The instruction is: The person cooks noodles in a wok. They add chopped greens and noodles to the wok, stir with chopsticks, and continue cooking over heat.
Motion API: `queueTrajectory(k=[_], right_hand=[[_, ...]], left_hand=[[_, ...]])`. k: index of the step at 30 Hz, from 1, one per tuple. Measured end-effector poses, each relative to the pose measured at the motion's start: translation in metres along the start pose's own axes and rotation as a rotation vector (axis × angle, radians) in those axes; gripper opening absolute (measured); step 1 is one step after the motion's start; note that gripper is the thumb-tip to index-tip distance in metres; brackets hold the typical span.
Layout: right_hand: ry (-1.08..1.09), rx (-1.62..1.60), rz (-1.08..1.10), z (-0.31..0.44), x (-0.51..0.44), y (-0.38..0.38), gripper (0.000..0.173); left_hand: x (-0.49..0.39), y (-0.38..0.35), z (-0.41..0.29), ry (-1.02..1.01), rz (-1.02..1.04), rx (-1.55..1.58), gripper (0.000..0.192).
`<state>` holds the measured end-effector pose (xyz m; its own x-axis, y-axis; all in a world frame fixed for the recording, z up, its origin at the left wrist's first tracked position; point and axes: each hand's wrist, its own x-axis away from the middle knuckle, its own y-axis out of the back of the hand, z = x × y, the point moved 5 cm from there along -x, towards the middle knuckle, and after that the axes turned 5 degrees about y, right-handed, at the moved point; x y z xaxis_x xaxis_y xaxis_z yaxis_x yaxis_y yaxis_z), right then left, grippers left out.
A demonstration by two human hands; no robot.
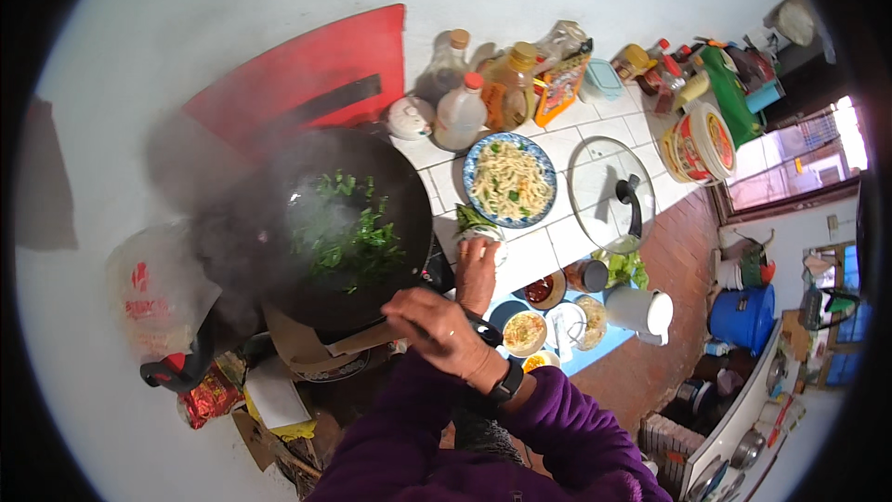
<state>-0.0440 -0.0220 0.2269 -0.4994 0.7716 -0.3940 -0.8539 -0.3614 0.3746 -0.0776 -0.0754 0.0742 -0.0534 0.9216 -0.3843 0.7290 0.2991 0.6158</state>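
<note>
My forearms cross in front of me. My right hand, with a black watch on its wrist, is closed around a dark handle at the near right edge of a black wok. What the handle belongs to is hidden. Chopped green leaves lie in the wok under rising steam. Farther right, my left hand has its fingers on a small white bowl on the tiled counter. Green leaf shows at the bowl's far side. A plate of noodles stands just beyond it.
A glass lid lies right of the noodles. Bottles and a lidded white jar line the wall beside a red panel. Lower down, a blue surface holds several bowls and a white pitcher. A plastic bag sits left.
</note>
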Motion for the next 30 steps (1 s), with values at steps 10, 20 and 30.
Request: queueTrajectory(k=[10, 20, 30], right_hand=[[0.07, 0.276, -0.043, -0.011, -0.014, -0.012, 0.025], [0.101, -0.087, 0.111, 0.0, -0.006, -0.04, 0.029], [0.007, 0.395, -0.195, -0.039, -0.03, -0.022, 0.027]], left_hand=[[0.03, 0.004, -0.022, -0.199, -0.041, 0.23, 0.029], [0.059, -0.041, -0.04, -0.397, 0.307, 0.204, 0.024], [0.03, -0.068, -0.023, -0.343, 0.293, 0.054, 0.018]])
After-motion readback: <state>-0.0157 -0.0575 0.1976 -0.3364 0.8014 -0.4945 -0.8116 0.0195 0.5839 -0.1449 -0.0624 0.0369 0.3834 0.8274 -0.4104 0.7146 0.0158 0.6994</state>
